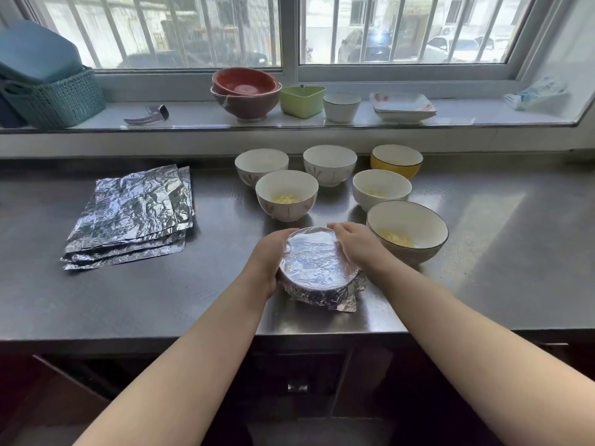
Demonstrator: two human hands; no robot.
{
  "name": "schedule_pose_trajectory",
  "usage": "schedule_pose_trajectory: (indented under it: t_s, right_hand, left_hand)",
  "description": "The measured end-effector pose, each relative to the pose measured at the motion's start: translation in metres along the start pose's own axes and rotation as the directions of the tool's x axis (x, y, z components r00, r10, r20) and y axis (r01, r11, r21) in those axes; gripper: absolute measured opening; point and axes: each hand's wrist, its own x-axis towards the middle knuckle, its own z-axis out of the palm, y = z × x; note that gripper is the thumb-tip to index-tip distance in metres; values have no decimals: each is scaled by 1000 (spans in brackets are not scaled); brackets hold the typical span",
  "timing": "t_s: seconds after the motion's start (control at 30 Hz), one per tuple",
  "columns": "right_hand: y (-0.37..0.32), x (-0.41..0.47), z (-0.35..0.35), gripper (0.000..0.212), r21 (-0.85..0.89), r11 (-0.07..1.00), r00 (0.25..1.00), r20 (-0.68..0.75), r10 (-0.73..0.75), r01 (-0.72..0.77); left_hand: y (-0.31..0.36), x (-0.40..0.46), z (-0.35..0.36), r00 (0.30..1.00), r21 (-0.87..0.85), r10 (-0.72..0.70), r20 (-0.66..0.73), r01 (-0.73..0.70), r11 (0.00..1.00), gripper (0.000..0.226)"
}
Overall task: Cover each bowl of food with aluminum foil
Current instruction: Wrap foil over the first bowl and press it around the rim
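A foil-covered bowl (pixel 317 265) stands near the front edge of the steel counter (pixel 483 252). My left hand (pixel 269 255) cups its left side and my right hand (pixel 354 243) cups its right side, fingers curled round the rim over the foil. Behind it stand several uncovered bowls: a white one with yellow food (pixel 286 194), another white one with food (pixel 381 188), a larger dark-rimmed bowl with food (pixel 407 231), two white bowls at the back (pixel 261 164) (pixel 330 164), and a yellow bowl (pixel 396 160). A stack of foil sheets (pixel 132 217) lies to the left.
The windowsill holds stacked red and brown bowls (pixel 246 93), a green container (pixel 302 99), a white cup (pixel 341 106), square plates (pixel 402 106), a watch (pixel 149 114), a teal basket (pixel 54 98) and a plastic bag (pixel 537 93). Dark cabinets sit below the counter's front edge.
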Motion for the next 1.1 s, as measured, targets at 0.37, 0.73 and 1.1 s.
schedule_pose_trajectory:
  t_s: [0.37,0.73,1.1]
  right_hand:
    - [1,-4,1,25,223,973,998,34,61,-67]
    - [2,-10,-12,30,247,968,997,-50,67,-53]
    - [13,-19,-2,35,414,884,976,86,199,-216]
  left_hand:
    - [-6,-4,4,997,-22,46,-65,-48,999,32]
    - [-7,-2,-3,954,69,150,-262,-136,988,24]
    - [-3,12,0,998,158,52,-43,-44,986,19]
